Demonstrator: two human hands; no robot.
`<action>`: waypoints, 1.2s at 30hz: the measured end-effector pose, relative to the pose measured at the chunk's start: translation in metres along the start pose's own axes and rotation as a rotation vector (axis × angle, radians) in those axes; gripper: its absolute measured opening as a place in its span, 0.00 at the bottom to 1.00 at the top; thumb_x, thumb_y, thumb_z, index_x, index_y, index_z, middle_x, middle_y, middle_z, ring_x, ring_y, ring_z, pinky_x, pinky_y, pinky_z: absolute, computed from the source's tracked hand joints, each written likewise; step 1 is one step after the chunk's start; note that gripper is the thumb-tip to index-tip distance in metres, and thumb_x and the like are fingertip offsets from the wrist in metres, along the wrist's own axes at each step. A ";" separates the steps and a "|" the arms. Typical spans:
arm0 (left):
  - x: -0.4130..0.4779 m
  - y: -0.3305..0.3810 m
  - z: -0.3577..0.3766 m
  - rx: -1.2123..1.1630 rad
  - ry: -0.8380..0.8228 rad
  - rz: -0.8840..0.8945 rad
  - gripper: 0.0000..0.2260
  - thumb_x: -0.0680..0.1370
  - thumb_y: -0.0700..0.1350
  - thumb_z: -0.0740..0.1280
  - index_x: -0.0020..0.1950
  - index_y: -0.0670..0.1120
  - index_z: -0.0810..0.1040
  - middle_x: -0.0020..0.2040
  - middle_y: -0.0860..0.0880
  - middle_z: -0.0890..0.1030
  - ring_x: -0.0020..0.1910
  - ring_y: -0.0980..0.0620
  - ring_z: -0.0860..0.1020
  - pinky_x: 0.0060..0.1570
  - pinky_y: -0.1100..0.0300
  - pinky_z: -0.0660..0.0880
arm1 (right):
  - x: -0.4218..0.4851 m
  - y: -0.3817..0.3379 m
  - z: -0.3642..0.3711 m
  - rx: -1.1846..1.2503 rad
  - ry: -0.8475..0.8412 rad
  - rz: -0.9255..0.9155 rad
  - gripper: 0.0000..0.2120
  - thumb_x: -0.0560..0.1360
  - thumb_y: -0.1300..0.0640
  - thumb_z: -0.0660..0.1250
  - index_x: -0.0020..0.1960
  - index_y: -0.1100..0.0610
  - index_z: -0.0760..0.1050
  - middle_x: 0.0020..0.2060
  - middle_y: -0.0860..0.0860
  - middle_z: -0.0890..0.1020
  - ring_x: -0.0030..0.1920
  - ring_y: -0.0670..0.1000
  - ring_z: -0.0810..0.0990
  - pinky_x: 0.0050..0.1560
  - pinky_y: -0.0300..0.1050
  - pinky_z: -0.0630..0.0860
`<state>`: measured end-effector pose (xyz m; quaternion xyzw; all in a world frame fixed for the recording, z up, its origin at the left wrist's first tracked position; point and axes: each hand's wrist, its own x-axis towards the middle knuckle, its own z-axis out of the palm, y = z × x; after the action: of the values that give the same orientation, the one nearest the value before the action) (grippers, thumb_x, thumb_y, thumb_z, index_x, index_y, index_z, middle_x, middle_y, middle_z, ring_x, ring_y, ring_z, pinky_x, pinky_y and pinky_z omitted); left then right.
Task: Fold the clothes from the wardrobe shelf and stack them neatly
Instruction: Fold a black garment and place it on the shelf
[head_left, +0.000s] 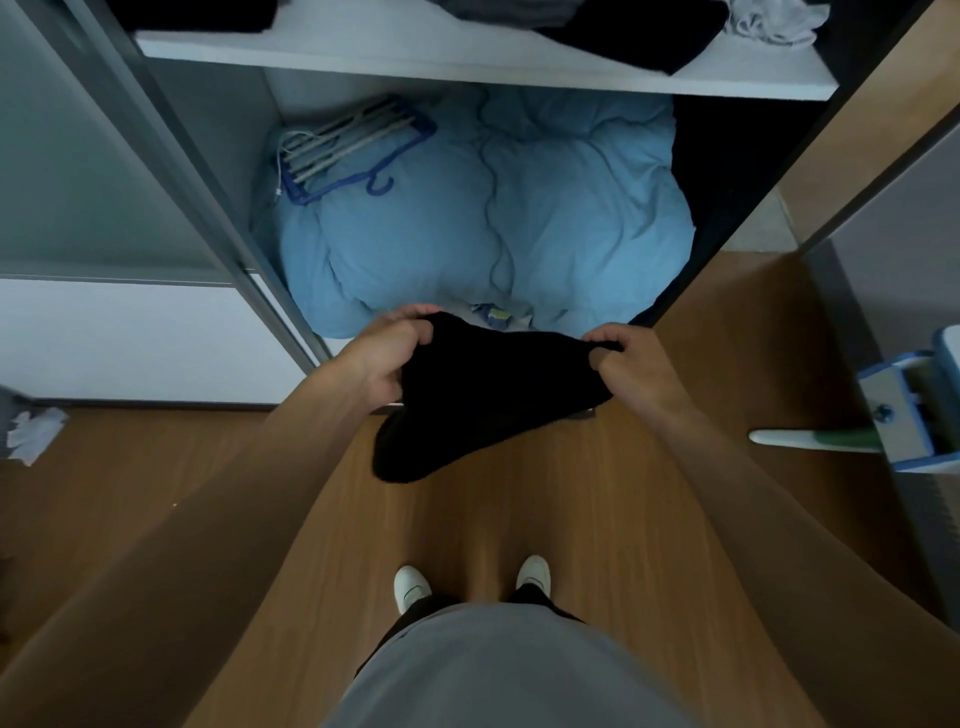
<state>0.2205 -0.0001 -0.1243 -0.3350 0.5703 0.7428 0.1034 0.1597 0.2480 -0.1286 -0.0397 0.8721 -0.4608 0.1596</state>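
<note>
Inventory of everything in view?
black garment: 1, black, held mid-air, centre
duvet: 1, light blue, lower compartment
hangers: bundle, white plus blue, on duvet
shelf: 1, white, above duvet
dark clothes: few, black and grey, on shelf
pale cloth: 1, white, shelf's right end
floor: 1, brown wood
crumpled cloth: 1, white, floor, far left
mop-like tool: 1, blue and white, right edge
shoes: 2, white, bottom centre
shirt: 1, grey, bottom
left hand: 1, grips garment
right hand: 1, grips garment
</note>
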 end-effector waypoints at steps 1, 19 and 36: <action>-0.001 0.000 0.000 -0.033 -0.016 -0.046 0.17 0.77 0.31 0.56 0.52 0.49 0.78 0.42 0.46 0.80 0.34 0.52 0.80 0.28 0.63 0.78 | -0.001 0.002 0.001 0.000 -0.001 0.008 0.13 0.75 0.68 0.61 0.53 0.58 0.82 0.48 0.50 0.83 0.51 0.48 0.80 0.49 0.35 0.74; -0.009 -0.003 0.007 -0.012 -0.235 -0.046 0.07 0.81 0.42 0.64 0.56 0.44 0.80 0.45 0.47 0.86 0.41 0.52 0.84 0.36 0.61 0.81 | -0.009 -0.021 0.042 -0.617 -0.184 -0.459 0.14 0.76 0.44 0.68 0.47 0.56 0.81 0.46 0.51 0.78 0.49 0.54 0.79 0.48 0.55 0.74; 0.008 -0.039 -0.015 0.263 -0.082 0.483 0.11 0.79 0.45 0.70 0.61 0.52 0.77 0.53 0.56 0.84 0.55 0.58 0.82 0.55 0.66 0.76 | 0.018 -0.020 -0.006 -0.370 -0.391 -0.108 0.25 0.59 0.27 0.74 0.43 0.46 0.82 0.36 0.44 0.84 0.38 0.40 0.82 0.38 0.36 0.77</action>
<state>0.2413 -0.0025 -0.1613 -0.1428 0.7205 0.6785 -0.0111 0.1393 0.2377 -0.1137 -0.2028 0.8908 -0.2852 0.2899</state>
